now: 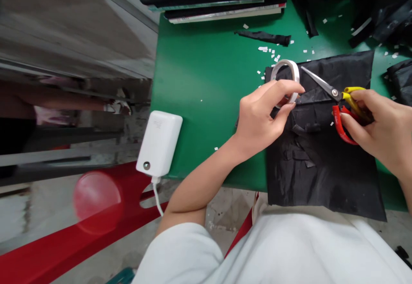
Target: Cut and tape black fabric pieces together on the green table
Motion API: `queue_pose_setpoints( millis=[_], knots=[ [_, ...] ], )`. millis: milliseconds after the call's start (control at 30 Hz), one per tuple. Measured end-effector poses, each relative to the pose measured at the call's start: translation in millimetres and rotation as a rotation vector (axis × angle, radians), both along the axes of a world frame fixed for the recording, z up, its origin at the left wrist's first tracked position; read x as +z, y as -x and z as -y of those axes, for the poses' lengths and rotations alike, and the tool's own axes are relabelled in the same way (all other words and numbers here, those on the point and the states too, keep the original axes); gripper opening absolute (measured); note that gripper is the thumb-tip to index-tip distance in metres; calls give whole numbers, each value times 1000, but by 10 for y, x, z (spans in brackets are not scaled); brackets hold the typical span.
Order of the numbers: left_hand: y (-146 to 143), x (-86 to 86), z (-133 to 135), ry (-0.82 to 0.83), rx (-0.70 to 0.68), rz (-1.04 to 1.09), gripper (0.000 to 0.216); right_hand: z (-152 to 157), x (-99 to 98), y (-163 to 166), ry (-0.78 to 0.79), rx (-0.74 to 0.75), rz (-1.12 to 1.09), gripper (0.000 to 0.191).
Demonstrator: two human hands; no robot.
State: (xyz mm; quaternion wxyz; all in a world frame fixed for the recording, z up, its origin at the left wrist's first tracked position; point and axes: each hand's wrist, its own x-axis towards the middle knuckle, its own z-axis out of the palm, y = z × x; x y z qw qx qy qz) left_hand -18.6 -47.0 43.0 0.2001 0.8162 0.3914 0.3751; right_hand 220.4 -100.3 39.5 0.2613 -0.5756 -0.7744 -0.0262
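My left hand (265,112) pinches a roll of white tape (294,71) between thumb and fingers, held upright on its edge. In my right hand (383,125) is a pair of scissors (328,89) with one yellow and one red handle. Their blades look closed, with the tips pointing left toward the tape roll. Beneath both hands lies a black sheet (325,176), with small black strips stuck or lying across its middle. The sheet's lower edge hangs over the front of the green table (196,74).
White paper bits (262,49) and a black strip (264,37) lie beyond my hands. A stack of books (225,13) under black fabric stands at the back. A white power bank (160,142) with a cable sits at the left edge, near a red chair (128,198).
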Motion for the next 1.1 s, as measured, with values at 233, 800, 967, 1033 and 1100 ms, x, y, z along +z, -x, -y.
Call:
queue_pose_setpoints(
  millis=[233,800,967,1033,1100],
  knots=[
    [68,-108,-72,34,27,-240,36,-29,-49,1,40,-164,43,24],
    [61,72,-98,230,-602,-464,27,-52,-84,-3,167,-218,50,28],
    [54,95,-101,241,-583,-464,22,-50,-64,-5,184,-203,86,32],
    [60,104,-97,248,-557,-444,21,-45,-44,-5,185,-179,117,33],
    [67,114,-87,257,-528,-390,20,-35,-13,3,193,-148,116,30]
  ],
)
